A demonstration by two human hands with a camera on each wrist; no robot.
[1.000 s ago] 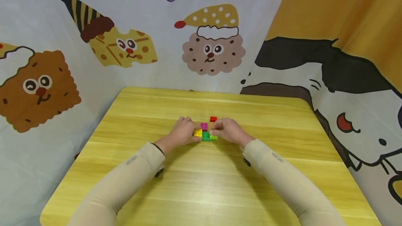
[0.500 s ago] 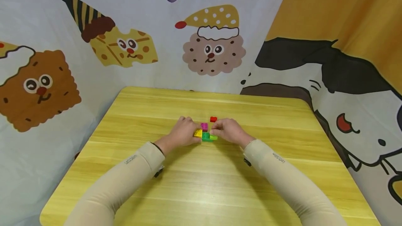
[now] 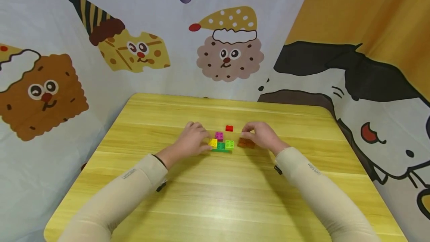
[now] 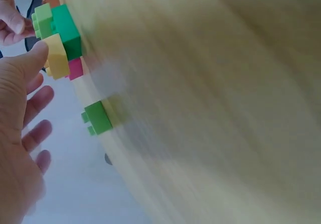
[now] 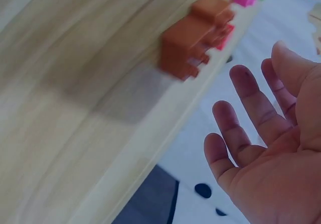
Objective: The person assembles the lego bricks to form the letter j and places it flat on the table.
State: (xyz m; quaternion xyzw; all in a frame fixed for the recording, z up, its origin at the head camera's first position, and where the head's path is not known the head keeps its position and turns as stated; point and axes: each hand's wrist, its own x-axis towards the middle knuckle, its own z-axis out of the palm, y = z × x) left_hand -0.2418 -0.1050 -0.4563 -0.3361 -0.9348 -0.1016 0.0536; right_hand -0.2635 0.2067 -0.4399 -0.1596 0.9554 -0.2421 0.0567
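A joined group of toy building bricks lies mid-table: a yellow brick (image 3: 213,143) and a lime brick (image 3: 230,145) sit on a longer dark green brick (image 3: 220,146). A magenta brick (image 3: 219,136) is just behind them. My left hand (image 3: 190,140) is at the yellow end; in the left wrist view its thumb tip overlaps the yellow brick, the other fingers loosely spread. My right hand (image 3: 264,135) hovers over the brown bricks (image 3: 242,144), right of the lime one. In the right wrist view, its loosely bent fingers (image 5: 251,96) stand apart from them, holding nothing.
A red brick (image 3: 229,128) lies farther back on the wooden table (image 3: 215,193). One separate green brick (image 4: 98,118) shows in the left wrist view, beyond the left fingers; the left hand hides it from the head view. A printed cloth (image 3: 144,81) hangs behind the table.
My right hand has let go of the lime brick and moved right to above the brown bricks, which now show. My left hand has loosened from the yellow brick and drawn slightly left.
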